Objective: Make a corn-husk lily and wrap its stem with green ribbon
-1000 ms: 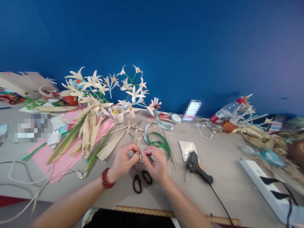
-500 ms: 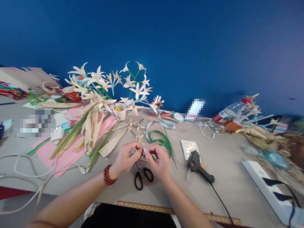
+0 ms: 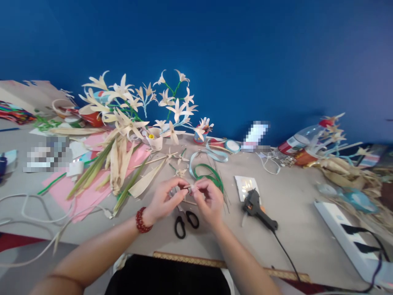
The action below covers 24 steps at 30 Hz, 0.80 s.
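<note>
My left hand (image 3: 168,199) and my right hand (image 3: 209,199) meet above the middle of the table, both with pinched fingertips. Between them is a small pale piece (image 3: 190,187), too small to name, perhaps a bit of husk. Black-handled scissors (image 3: 186,223) lie under my hands, their blades partly hidden. Just beyond my fingers are small pale husk flowers (image 3: 181,172) and a coil of green ribbon (image 3: 211,173). A broad dry corn husk strip (image 3: 147,179) lies to the left of my left hand.
Pale flowers stand in a white cup (image 3: 155,140) at the back. Pink paper (image 3: 89,205) and husks cover the left side. On the right are a black glue gun (image 3: 259,210) with its cord, a white power strip (image 3: 344,237) and a plastic bottle (image 3: 294,141).
My fingertips have parted slightly, with the small pale piece still between them; my right hand has shifted a little to the right. The whole view has moved slightly.
</note>
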Tool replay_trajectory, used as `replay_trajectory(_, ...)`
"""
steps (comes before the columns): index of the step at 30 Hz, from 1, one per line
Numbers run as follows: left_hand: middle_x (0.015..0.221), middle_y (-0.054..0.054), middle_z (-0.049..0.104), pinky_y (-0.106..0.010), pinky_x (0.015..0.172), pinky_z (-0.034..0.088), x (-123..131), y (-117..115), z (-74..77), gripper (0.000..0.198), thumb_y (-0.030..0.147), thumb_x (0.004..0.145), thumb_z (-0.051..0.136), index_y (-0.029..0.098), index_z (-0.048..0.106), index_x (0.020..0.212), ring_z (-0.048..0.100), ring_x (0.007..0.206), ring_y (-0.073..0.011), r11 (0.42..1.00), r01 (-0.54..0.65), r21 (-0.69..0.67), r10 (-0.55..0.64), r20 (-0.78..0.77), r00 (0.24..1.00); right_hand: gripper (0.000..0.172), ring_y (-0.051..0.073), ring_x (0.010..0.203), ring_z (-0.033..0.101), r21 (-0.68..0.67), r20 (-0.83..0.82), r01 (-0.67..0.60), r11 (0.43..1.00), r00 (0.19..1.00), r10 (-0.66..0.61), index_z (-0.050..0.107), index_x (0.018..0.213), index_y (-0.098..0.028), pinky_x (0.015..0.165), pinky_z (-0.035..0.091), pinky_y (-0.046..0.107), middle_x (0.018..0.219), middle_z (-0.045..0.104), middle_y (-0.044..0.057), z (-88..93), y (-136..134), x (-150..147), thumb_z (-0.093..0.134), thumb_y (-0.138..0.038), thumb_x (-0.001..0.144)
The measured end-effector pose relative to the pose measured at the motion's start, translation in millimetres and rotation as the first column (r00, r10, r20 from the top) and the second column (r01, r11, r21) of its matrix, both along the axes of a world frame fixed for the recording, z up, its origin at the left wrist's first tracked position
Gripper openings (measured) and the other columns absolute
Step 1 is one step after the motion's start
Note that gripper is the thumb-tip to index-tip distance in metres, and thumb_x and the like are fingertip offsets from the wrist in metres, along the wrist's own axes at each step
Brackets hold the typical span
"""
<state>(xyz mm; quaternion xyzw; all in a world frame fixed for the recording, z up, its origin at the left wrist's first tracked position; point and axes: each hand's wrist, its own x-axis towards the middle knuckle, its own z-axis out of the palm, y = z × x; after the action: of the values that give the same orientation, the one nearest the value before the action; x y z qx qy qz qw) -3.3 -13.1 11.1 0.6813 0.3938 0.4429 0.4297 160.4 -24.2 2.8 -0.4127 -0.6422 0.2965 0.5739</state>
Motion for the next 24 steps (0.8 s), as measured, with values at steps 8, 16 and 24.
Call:
replay_trajectory(8,0.068,0.000,0.059,-0.026,0.065,0.043,-3,5,-8.5,0.015,0.019,0.086,0.051,0.018,0.059,0.073,0.056,0.066,-0.0156,0.987,-0.126,0.096,0.141,-0.165,0.976,0.011,0.017,0.070,0.061,0.109,0.081,0.039,0.993,0.996,-0.048,0.056,0.076,-0.021,0.067,0.050,0.032,0.071,0.062,0.002,-3.2,-5,-4,0.057,-0.017,0.086)
replay_trajectory(16,0.081,-0.002,0.066,-0.027,0.073,0.046,-2,0,0.7,0.011,0.023,0.089,0.052,0.019,0.062,0.086,0.060,0.077,-0.0166,0.988,-0.045,0.147,0.061,-0.107,0.992,0.012,0.016,0.065,0.059,-0.012,-0.022,0.020,1.000,1.000,-0.021,0.056,0.077,-0.020,0.059,0.049,0.028,0.070,0.061,0.002,-2.3,-2,-4,0.057,-0.024,0.088)
replay_trajectory(24,0.067,0.002,0.055,-0.024,0.063,0.042,5,-4,-4.2,0.015,0.016,0.086,0.051,0.018,0.053,0.071,0.052,0.064,-0.0125,0.989,-0.089,0.118,0.096,-0.048,0.994,0.010,0.018,0.069,0.062,0.102,0.073,0.041,0.994,0.996,-0.049,0.058,0.078,-0.022,0.066,0.052,0.032,0.072,0.064,0.002,-5.0,-7,-9,0.058,-0.018,0.086)
